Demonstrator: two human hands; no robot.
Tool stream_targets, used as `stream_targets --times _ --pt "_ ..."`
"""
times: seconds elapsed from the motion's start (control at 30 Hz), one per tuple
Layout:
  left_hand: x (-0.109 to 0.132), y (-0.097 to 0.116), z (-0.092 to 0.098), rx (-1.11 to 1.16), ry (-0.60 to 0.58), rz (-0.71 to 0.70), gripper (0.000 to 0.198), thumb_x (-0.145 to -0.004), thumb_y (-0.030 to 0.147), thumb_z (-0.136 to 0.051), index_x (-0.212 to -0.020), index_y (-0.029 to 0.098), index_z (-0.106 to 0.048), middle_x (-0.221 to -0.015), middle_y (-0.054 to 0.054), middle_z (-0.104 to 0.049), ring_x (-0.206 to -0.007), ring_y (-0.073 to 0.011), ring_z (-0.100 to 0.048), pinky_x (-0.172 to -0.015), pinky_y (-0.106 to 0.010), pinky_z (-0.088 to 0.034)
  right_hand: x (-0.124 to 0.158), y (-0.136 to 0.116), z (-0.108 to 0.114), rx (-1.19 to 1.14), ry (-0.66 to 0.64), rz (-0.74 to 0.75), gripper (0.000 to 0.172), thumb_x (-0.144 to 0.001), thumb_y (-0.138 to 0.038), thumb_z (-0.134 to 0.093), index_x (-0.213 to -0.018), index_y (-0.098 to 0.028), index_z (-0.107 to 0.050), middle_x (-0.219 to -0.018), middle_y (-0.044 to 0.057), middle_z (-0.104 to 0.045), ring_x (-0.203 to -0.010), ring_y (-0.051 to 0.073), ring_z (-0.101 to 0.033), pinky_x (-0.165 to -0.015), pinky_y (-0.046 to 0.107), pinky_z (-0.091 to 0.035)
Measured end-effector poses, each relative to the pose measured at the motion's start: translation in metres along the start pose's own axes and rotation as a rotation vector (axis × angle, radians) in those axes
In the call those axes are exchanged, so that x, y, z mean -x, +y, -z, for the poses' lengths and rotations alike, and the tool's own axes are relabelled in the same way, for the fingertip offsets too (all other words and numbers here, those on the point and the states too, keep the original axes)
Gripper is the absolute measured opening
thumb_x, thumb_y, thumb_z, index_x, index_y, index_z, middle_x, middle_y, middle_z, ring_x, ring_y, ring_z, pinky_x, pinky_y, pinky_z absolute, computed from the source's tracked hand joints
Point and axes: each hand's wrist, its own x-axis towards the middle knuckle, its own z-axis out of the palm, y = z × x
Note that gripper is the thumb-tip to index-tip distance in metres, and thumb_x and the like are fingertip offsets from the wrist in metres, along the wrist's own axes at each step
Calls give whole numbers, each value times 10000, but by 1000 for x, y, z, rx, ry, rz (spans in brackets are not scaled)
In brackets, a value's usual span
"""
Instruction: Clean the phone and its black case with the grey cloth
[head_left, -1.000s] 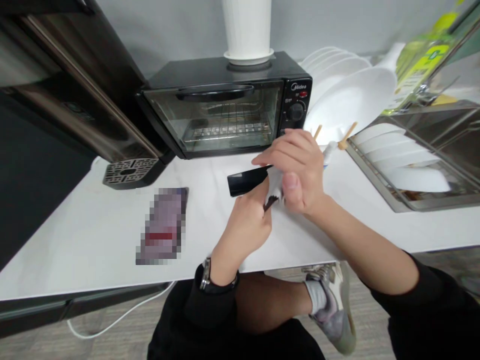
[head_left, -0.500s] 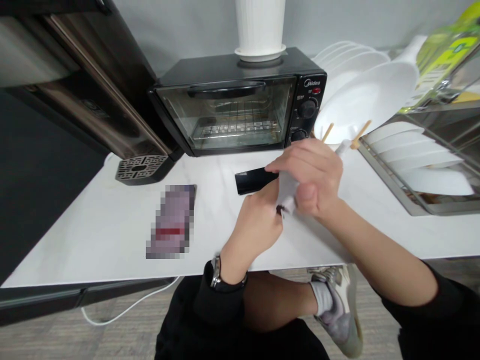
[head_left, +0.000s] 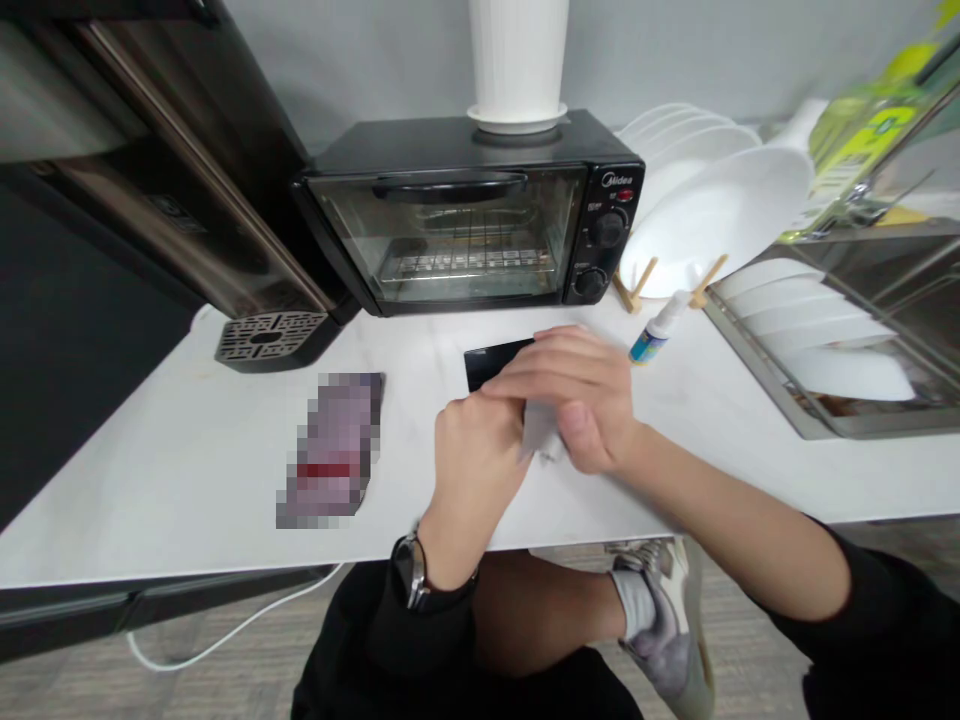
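Observation:
My right hand (head_left: 577,395) bends over a crumpled white tissue or cloth (head_left: 538,430), its thumb pressed against it. Close beside it, my left hand (head_left: 478,455) is curled with the knuckles up; its fingers and whatever they hold are hidden. The right fingers reach across to the left knuckles. Just behind both hands is a flat shiny black object (head_left: 491,362), partly covered by them; its kind does not show. A small spray bottle (head_left: 651,342) with a blue label and white cap stands on the counter to the right of my right hand.
A toaster oven (head_left: 472,240) carries a white pot (head_left: 517,70). The blurred-out flat item (head_left: 330,450) lies on the white counter (head_left: 187,480). Left stands a drink machine with a drip tray (head_left: 262,338). White plates (head_left: 712,220) and a dish rack (head_left: 810,415) are on the right.
Both hands have shifted left and slightly down with the tissue. The spray bottle, mostly hidden behind my right hand before, now shows. The camera view has also shifted slightly.

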Motion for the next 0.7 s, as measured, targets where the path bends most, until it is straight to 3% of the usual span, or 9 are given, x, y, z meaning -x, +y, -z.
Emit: stream_targets --times 0.07,0.2,0.33,0.47,0.53,0.6,0.7 --pt "1 -1 2 -28 -29 12 183 -930 220 -561 -932 184 -740 -826 -103 -780 -706 -299 -740 -576 -353 -405 1 2 0 2 -71 6 671 -1111 -467 -176 -1091 -161 -773 -1042 95 -814 -1033 226 -768 -1022 443 -545" --pt "1 -1 6 -36 43 48 309 -912 114 -519 -1121 223 -720 -975 -81 -802 -751 -267 -754 -599 -329 -419 2 7 0 -101 -79 -203 736 -1117 -501 -115 -1088 -181 -777 -1081 93 -819 -1186 225 -736 -1066 439 -544" --pt "4 2 8 -83 -58 107 237 -925 203 -540 -1025 170 -752 -828 -127 -776 -720 -329 -749 -592 -357 -439 0 5 -1 -102 -145 -91 700 -1118 -489 -143 -1099 -184 -772 -1111 80 -818 -1230 227 -721 -1138 464 -504" --pt "7 4 9 -115 -85 114 272 -920 153 -504 -985 161 -768 -852 -139 -776 -755 -336 -756 -603 -362 -460 0 5 -1 -69 -119 25 584 -1068 -604 -394 -1107 -166 -779 -1045 87 -831 -1125 234 -773 -1032 386 -595" --pt "7 3 10 -147 -125 153 277 -935 177 -498 -917 152 -773 -816 -150 -771 -743 -354 -753 -610 -377 -469 0 6 -2 -98 -116 73 464 -1042 -548 -524 -1119 -170 -782 -1070 73 -831 -1114 222 -777 -1031 351 -599" --pt "7 -1 13 -127 -104 181 286 -974 259 -507 -957 162 -776 -823 -146 -782 -758 -369 -757 -630 -388 -481 1 8 -3 -119 -122 2 400 -1082 -437 -475 -1114 -192 -791 -1098 55 -827 -1078 188 -785 -974 306 -613" --pt "9 -11 19 -25 -39 164 295 -989 389 -576 -1178 232 -738 -935 -99 -816 -833 -343 -773 -683 -366 -492 4 14 -5 -122 -93 -181 511 -1114 -432 -381 -979 -201 -816 -918 44 -832 -797 138 -791 -742 229 -599"
